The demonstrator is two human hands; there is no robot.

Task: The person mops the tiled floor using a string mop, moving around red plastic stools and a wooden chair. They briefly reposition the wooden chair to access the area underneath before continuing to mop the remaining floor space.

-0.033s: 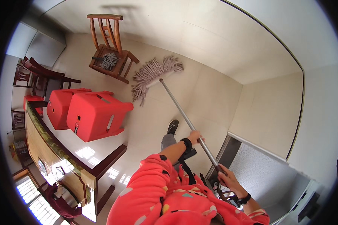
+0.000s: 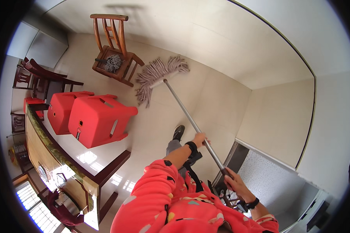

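Note:
A flat mop with a wide head of grey-brown strands [image 2: 159,73] rests on the pale floor, its strands fanned toward the wall. The metal mop handle [image 2: 184,110] slants back toward me. Partway up the pole, my left hand [image 2: 200,139] is closed around it. My right hand [image 2: 236,183] grips the dark upper end, nearer my body. Both wrists wear black bands. Just left of the mop head stands a wooden chair [image 2: 118,75], with a small grey string duster [image 2: 112,63] lying on its seat.
Two red plastic stools [image 2: 91,120] stand to the left, beside a wooden table [image 2: 46,149] with a green-patterned edge. Dark chairs [image 2: 46,77] are behind them. A beige wall [image 2: 206,37] bounds the far side. A doorway with a speckled floor [image 2: 264,174] opens at right.
The mop head and pole have shifted very slightly up and to the left. Both hands moved a little with the handle, keeping their grip.

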